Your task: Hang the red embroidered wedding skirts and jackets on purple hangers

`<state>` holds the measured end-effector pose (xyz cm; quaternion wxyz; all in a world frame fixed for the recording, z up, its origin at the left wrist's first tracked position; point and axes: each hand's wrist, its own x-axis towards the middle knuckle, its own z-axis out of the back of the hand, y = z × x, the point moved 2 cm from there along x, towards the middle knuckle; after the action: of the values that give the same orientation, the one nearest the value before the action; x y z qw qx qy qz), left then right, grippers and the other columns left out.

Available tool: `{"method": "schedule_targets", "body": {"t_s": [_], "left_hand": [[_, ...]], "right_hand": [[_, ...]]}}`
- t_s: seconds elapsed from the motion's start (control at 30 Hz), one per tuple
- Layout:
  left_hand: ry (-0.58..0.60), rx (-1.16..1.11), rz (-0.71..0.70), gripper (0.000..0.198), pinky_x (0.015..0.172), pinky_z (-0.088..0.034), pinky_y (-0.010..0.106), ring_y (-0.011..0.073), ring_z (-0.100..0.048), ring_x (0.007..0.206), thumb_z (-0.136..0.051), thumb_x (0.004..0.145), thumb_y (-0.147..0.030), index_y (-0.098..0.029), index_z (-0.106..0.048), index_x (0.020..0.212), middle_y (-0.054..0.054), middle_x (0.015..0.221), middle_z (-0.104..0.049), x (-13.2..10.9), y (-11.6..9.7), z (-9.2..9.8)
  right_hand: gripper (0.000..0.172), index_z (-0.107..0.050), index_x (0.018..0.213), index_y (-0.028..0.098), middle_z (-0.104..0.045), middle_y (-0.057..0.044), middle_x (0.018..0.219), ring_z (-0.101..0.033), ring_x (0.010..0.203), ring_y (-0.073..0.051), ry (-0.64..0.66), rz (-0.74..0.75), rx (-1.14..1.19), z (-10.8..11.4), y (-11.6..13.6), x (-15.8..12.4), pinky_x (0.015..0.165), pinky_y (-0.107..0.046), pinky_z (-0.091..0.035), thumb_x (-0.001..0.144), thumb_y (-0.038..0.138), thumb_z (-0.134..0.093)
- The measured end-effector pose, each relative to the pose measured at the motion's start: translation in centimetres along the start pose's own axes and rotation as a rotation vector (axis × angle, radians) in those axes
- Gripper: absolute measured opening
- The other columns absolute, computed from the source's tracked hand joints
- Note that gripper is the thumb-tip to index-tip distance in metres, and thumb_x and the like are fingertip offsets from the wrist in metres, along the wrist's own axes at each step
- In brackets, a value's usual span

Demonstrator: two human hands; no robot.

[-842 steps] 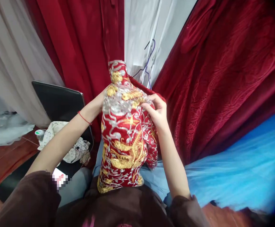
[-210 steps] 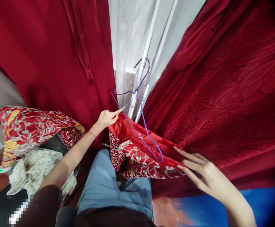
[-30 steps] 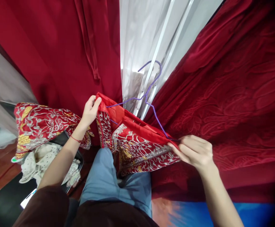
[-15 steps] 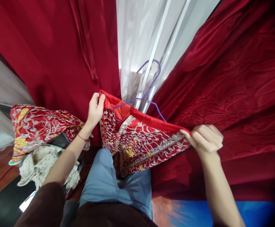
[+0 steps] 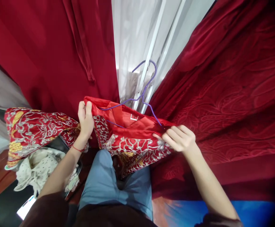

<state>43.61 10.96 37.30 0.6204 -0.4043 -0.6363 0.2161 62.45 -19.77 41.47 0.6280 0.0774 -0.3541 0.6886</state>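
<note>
A red skirt [image 5: 132, 145] with silver and gold embroidery is stretched between my hands, its plain red waistband uppermost. My left hand [image 5: 85, 119] pinches the waistband's left end. At the right end, my right hand [image 5: 180, 138] is closed on the band. The skirt's mouth gapes, showing the shiny red lining and a small white label [image 5: 134, 117]. A purple hanger [image 5: 143, 94] has its lower arms inside the waistband and its hook standing free above. The hanger's right tip is close to my right fingers; whether they touch it is unclear.
Another embroidered red garment [image 5: 41, 126] drapes over a dark chair at left, with a dotted white cloth [image 5: 41, 164] below it. A phone-like white object [image 5: 25, 208] lies lower left. Red drapes [image 5: 234, 78] hang on both sides of white curtains [image 5: 130, 34].
My right hand has moved left and slightly up with the waistband, so the skirt's mouth has opened and the label shows. My left hand has shifted left and down; the hanger moved slightly left.
</note>
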Motion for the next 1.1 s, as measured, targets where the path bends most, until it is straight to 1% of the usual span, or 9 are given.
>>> {"method": "schedule_targets", "body": {"t_s": [0.17, 0.27, 0.43, 0.57, 0.63, 0.73, 0.9, 1.0, 1.1], "left_hand": [[0.227, 0.1, -0.04, 0.041, 0.065, -0.039, 0.028, 0.014, -0.042, 0.064, -0.052, 0.091, -0.059, -0.022, -0.045, 0.074, -0.002, 0.069, -0.044, -0.4, -0.4, 0.6], [0.329, 0.156, -0.04, 0.038, 0.067, -0.04, 0.028, 0.0145, -0.045, 0.064, -0.05, 0.092, -0.055, -0.021, -0.05, 0.076, -0.002, 0.068, -0.048, 0.0, -0.3, 1.1], [0.631, 0.098, -0.124, 0.035, 0.092, -0.047, 0.034, 0.0217, -0.062, 0.094, -0.042, 0.095, -0.044, -0.02, -0.066, 0.087, 0.006, 0.094, -0.069, 1.2, -0.8, 2.3], [0.847, 0.177, -0.265, 0.025, 0.1, -0.047, 0.036, 0.0225, -0.065, 0.105, -0.064, 0.085, -0.039, -0.023, -0.073, 0.102, 0.007, 0.112, -0.073, 0.9, -1.4, 2.1], [0.799, 0.196, -0.294, 0.022, 0.098, -0.048, 0.036, 0.0216, -0.068, 0.102, -0.067, 0.084, -0.037, -0.024, -0.074, 0.1, 0.006, 0.109, -0.075, 0.5, -1.3, 1.7], [0.64, 0.185, -0.274, 0.02, 0.093, -0.05, 0.034, 0.0201, -0.069, 0.094, -0.066, 0.086, -0.038, -0.022, -0.073, 0.096, 0.005, 0.101, -0.075, -0.2, -1.1, 1.1], [0.515, 0.28, -0.196, 0.036, 0.089, -0.051, 0.029, 0.0188, -0.069, 0.093, -0.074, 0.078, -0.046, -0.022, -0.065, 0.102, 0.003, 0.105, -0.072, -0.9, -1.4, 0.3], [0.43, 0.423, -0.167, 0.043, 0.085, -0.05, 0.028, 0.0175, -0.068, 0.084, -0.079, 0.07, -0.053, -0.023, -0.064, 0.096, 0.0, 0.097, -0.072, -1.3, -2.1, -0.1], [0.385, 0.536, -0.136, 0.045, 0.078, -0.049, 0.027, 0.0164, -0.067, 0.076, -0.079, 0.068, -0.057, -0.024, -0.062, 0.093, -0.002, 0.089, -0.072, -1.8, -2.6, -0.3]], "right_hand": [[0.049, -0.047, 0.059, 0.02, -0.038, 0.003, 0.055, -0.031, 0.055, -0.012, 0.115, -0.167, -0.011, -2.1, -1.1, 1.1, 0.06, -0.03, -0.023, 0.1, 0.049, -0.046], [0.047, -0.052, 0.065, 0.02, -0.044, 0.002, 0.059, -0.036, 0.059, -0.013, 0.094, -0.254, -0.077, -3.5, -1.4, 1.1, 0.063, -0.031, -0.025, 0.102, 0.047, -0.04], [0.046, -0.052, 0.066, 0.019, -0.046, 0.0, 0.059, -0.037, 0.061, -0.014, -0.175, -0.484, -0.208, -6.1, -2.6, -0.4, 0.071, -0.034, -0.03, 0.101, 0.047, -0.039], [0.045, -0.055, 0.071, 0.018, -0.059, -0.01, 0.073, -0.049, 0.075, -0.022, -0.347, -0.589, -0.207, -8.5, -2.5, -1.1, 0.081, -0.044, -0.032, 0.099, 0.047, -0.036], [0.046, -0.059, 0.077, 0.018, -0.064, -0.015, 0.087, -0.053, 0.087, -0.028, -0.333, -0.526, -0.189, -9.4, -1.6, -0.9, 0.084, -0.048, -0.032, 0.095, 0.055, -0.04], [0.048, -0.066, 0.091, 0.019, -0.067, -0.019, 0.107, -0.053, 0.101, -0.032, -0.211, -0.373, -0.161, -10.0, 0.0, -0.2, 0.086, -0.048, -0.032, 0.089, 0.064, -0.049], [0.047, -0.065, 0.116, 0.016, -0.065, -0.019, 0.123, -0.054, 0.112, -0.029, 0.002, 0.064, -0.082, -9.1, 2.9, 2.6, 0.093, -0.044, -0.034, 0.095, 0.055, -0.048], [0.057, -0.063, 0.12, 0.01, -0.062, -0.024, 0.125, -0.053, 0.112, -0.031, 0.011, 0.134, -0.093, -8.8, 4.7, 4.3, 0.095, -0.048, -0.034, 0.095, 0.058, -0.046], [0.053, -0.062, 0.122, 0.011, -0.063, -0.023, 0.123, -0.054, 0.11, -0.031, -0.011, 0.185, -0.1, -9.4, 6.7, 5.2, 0.094, -0.046, -0.036, 0.096, 0.055, -0.048]]}}
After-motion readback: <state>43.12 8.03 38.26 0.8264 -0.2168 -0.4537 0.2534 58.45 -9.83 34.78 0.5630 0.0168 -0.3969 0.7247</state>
